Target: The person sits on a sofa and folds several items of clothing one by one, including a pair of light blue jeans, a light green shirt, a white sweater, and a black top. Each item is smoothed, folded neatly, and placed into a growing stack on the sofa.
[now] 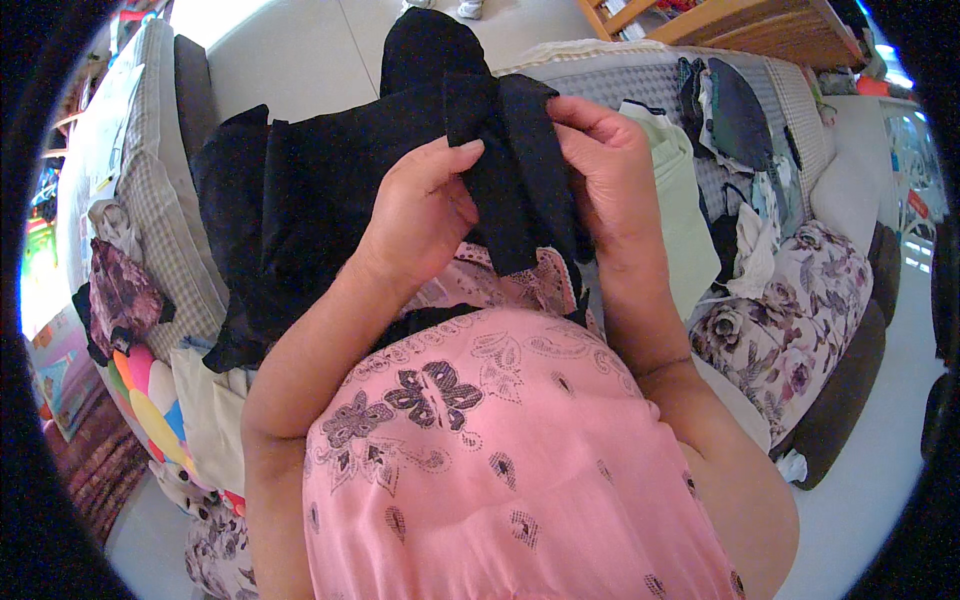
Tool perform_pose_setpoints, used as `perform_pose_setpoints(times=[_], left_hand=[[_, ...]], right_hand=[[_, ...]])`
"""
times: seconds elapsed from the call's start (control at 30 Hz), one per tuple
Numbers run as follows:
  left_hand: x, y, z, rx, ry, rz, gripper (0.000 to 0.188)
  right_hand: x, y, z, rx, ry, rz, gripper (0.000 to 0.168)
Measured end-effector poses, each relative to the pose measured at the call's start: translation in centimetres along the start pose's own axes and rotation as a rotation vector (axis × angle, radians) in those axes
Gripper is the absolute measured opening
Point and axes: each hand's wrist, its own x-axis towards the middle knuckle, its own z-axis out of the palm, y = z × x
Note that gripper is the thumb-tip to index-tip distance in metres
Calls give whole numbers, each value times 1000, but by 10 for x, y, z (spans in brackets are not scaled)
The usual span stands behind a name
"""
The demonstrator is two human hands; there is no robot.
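Note:
A black cloth garment (pixel 337 172) lies spread over my lap, and a folded strip of it hangs down between my hands. The thumb of my left hand (pixel 427 206) rests against the strip's left edge; its curled fingers are partly hidden behind the cloth. At the strip's upper right, my right hand (pixel 611 169) pinches the fabric between thumb and fingers. Beneath the black cloth shows pink patterned fabric (pixel 480 274) with a pale trim. Which kind of garment the black one is, I cannot tell.
On the sofa (pixel 630 75) to the right are a pale green garment (pixel 675 187), a dark folded garment (pixel 739 109) and a floral cushion (pixel 795 322). A maroon lace garment (pixel 127 292) drapes the left side. A wooden furniture piece (pixel 757 30) and another person's shoes (pixel 469 9) appear beyond.

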Motion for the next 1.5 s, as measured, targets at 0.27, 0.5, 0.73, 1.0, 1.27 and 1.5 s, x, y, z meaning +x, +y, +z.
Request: perform_pose_setpoints(times=[0.27,0.5,0.73,1.0,1.27,1.5], left_hand=[[2,1,-8,-219,-137,-71,30],[8,4,-20,-305,-62,-75,27],[9,7,-22,-287,9,-8,26],[5,11,-22,-256,-11,-27,33],[8,10,-29,-325,-52,-108,34],[5,12,-32,-229,-188,-43,33]], right_hand=[[0,-11,-3,289,-106,110,31],[2,-5,-12,255,-148,68,36],[0,-11,-7,356,-146,21,40],[4,-11,-22,480,-149,-88,50],[1,-9,-29,265,-123,-33,67],[-7,-15,-9,145,-101,-29,60]])
